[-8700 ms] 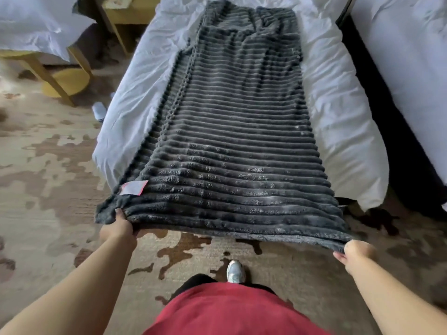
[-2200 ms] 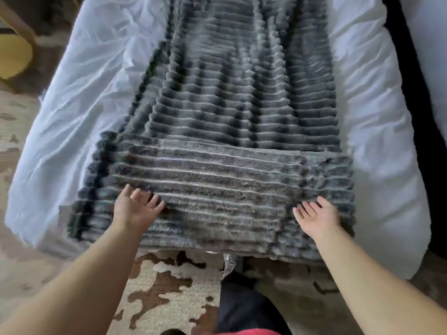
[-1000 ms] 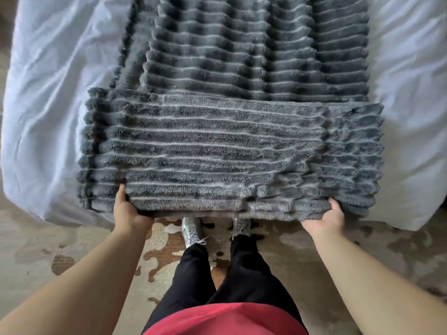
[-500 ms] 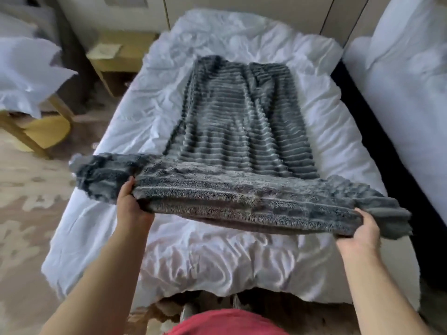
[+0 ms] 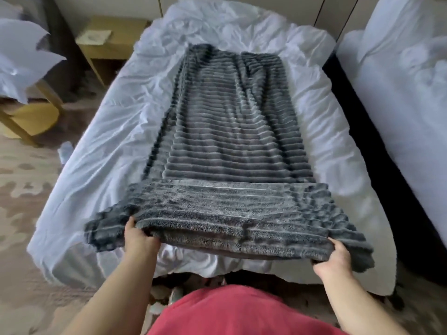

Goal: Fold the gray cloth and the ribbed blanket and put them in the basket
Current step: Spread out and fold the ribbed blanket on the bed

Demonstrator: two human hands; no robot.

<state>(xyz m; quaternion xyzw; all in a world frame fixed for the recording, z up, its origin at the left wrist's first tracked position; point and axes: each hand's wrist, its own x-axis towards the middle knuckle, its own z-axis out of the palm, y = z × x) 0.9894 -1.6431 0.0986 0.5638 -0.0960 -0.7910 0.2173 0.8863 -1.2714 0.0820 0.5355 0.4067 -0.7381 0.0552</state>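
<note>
The dark gray ribbed blanket (image 5: pixel 232 141) lies lengthwise down the white bed (image 5: pixel 113 131). Its near end is folded into a thick band, which is raised off the sheet. My left hand (image 5: pixel 139 239) grips the band's near edge toward its left end, thumb on top. My right hand (image 5: pixel 335 258) grips the same edge near its right end. A short flap of the band sticks out past each hand. No basket and no other gray cloth are in view.
A second white bed (image 5: pixel 399 93) stands at the right across a dark gap. A wooden nightstand (image 5: pixel 106 42) is at the back left. A yellow-legged piece of furniture (image 5: pixel 29 117) with white bedding stands on the patterned carpet at the left.
Both hands took hold of the folded band's near edge and lifted it off the bed. Since half a second ago the band has come down and forward over the flat part of the blanket.
</note>
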